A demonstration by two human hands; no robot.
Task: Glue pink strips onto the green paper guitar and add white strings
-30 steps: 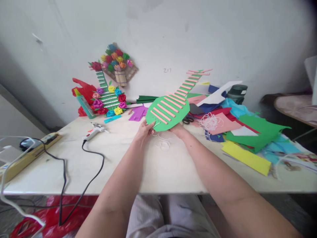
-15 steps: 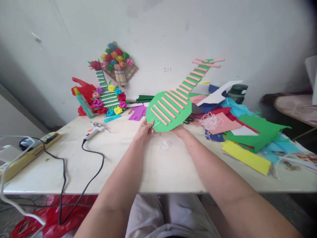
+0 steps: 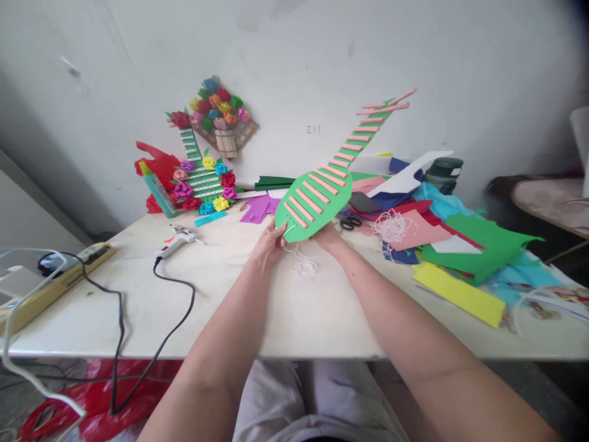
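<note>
We're holding the guitar [image 3: 317, 199] tilted above the table [image 3: 230, 307], mid-far, with the neck [image 3: 368, 126] pointing far right. Left hand [image 3: 269, 242] is pinching its near edge beside the string [image 3: 304, 265]. Right hand [image 3: 329, 236] is sitting underneath, grip hidden. Risk: unsupported neck creasing, loose string snagging.

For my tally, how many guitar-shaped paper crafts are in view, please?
2: green guitar, held by left hand and right hand; rose-covered guitar against the wall. Others possibly hidden.
</note>
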